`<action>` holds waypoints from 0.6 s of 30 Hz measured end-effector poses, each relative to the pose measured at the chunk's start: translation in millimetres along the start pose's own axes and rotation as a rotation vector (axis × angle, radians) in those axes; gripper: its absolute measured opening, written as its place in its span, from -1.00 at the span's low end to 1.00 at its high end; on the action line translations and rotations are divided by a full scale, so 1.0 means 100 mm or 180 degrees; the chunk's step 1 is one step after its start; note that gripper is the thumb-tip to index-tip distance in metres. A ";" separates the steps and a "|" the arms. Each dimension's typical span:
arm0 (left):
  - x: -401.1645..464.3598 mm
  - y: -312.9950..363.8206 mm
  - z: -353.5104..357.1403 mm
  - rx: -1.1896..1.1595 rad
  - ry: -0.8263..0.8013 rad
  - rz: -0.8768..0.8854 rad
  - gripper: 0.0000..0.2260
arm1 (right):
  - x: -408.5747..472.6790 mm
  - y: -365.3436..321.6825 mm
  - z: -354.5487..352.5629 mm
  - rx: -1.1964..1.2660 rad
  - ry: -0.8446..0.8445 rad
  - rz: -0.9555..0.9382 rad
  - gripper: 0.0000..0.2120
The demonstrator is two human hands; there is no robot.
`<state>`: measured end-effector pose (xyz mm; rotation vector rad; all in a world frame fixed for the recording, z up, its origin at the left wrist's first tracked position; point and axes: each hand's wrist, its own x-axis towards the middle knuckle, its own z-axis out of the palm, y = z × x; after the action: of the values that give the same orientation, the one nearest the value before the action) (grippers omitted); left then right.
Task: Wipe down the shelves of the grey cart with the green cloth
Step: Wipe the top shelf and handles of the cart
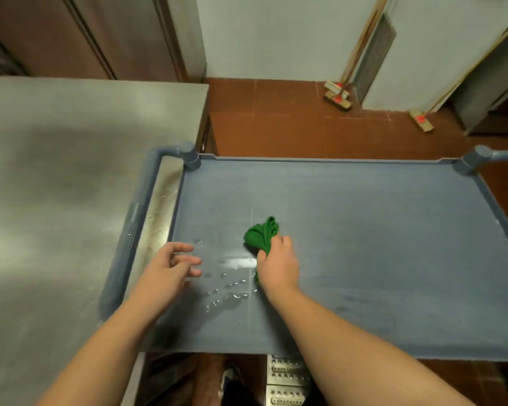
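One head-worn wide-angle view — looking forward and steeply down from close above the grey cart's top shelf [364, 230], both forearms reaching in from the bottom edge — floor and wall beyond

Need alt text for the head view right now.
Right hand grips a bunched green cloth on the grey cart's top shelf, beside water droplets. Left hand hovers open nearby; a steel counter stands left.

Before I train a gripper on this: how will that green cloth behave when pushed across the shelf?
The green cloth, bunched in the right hand, looks floppy, likely to fold rather than slide flat. Water droplets on the cart shelf suggest it will soak, getting heavier and clingier.
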<state>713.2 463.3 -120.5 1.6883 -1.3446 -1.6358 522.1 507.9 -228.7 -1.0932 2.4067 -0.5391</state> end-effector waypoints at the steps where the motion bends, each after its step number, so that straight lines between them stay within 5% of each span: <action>1: -0.02 -0.02 -0.19 -0.0057 0.0060 -0.0017 -0.77 | -0.06 -0.20 0.12 -0.0001 -0.0052 -0.0056 -0.61; 11: -0.20 -0.20 -1.21 -0.0389 0.0214 0.0024 -0.75 | -0.31 -1.54 0.93 0.0154 -0.0408 -0.0570 -0.60; 18: -0.22 -0.24 -1.16 -0.0488 0.0190 0.0046 -0.72 | -0.45 -1.67 1.03 0.0542 -0.0651 -0.0402 -0.56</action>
<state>832.6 456.0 -105.0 1.6207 -1.1693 -1.6233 704.7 423.2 -218.2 -1.1705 2.0870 -0.6289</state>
